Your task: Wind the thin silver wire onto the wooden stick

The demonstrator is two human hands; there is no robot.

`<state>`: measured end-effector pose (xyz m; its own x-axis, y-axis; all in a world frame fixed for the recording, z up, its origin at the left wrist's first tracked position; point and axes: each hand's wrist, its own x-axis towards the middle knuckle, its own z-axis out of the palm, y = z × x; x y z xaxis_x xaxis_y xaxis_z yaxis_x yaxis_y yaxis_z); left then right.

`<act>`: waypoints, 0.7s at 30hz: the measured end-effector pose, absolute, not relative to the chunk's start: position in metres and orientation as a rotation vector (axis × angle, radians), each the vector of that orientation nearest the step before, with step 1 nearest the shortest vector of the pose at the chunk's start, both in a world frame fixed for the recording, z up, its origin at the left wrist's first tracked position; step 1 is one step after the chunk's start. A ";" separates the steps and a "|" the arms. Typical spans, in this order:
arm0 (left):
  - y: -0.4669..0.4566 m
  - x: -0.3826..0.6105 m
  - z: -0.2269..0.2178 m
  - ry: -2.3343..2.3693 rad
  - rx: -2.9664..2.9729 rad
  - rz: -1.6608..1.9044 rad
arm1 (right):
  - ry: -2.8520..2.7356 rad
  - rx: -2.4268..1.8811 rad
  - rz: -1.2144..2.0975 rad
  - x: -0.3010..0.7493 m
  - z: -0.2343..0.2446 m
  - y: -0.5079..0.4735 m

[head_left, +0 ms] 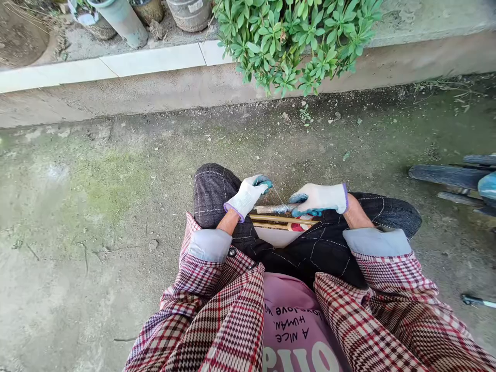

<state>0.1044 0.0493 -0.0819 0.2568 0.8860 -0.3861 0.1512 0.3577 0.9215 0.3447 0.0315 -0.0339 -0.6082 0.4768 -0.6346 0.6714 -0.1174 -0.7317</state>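
Observation:
Both of my hands wear white knit gloves with teal-coated fingers. Pinched in my left hand [251,193] is the end of a thin wire or thread [277,195], which runs down to the right. It meets a silvery winding [282,208] on a short light-coloured stick [265,210]. My right hand [320,199] is closed around the stick's right end, so that end is hidden. Just below, between my knees, long thin wooden strips [271,225] lie over a white container [277,238]. A red-and-white item [298,226] shows beside them, partly covered.
A leafy shrub [287,44] overhangs the low wall ahead. Pots, including a grey one [189,13], stand behind a white-tiled ledge [155,64]. Dark wooden legs [445,176] jut in at right. A slim black-and-white tool [478,301] lies on the ground [96,289].

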 end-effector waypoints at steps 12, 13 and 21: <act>0.033 0.121 -0.071 1.063 0.940 0.463 | 2.142 1.946 -0.970 0.338 -0.046 0.046; 0.033 0.122 -0.070 1.060 0.931 0.457 | 2.165 1.985 -1.016 0.339 -0.046 0.046; 0.043 0.111 -0.086 1.140 1.208 0.536 | 1.722 2.016 -2.265 0.342 -0.039 0.035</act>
<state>0.1112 0.0435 -0.0862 0.3884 0.8331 -0.3937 0.2283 0.3270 0.9171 0.3421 0.0350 -0.0385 -0.2920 0.7741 -0.5617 0.3342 -0.4676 -0.8183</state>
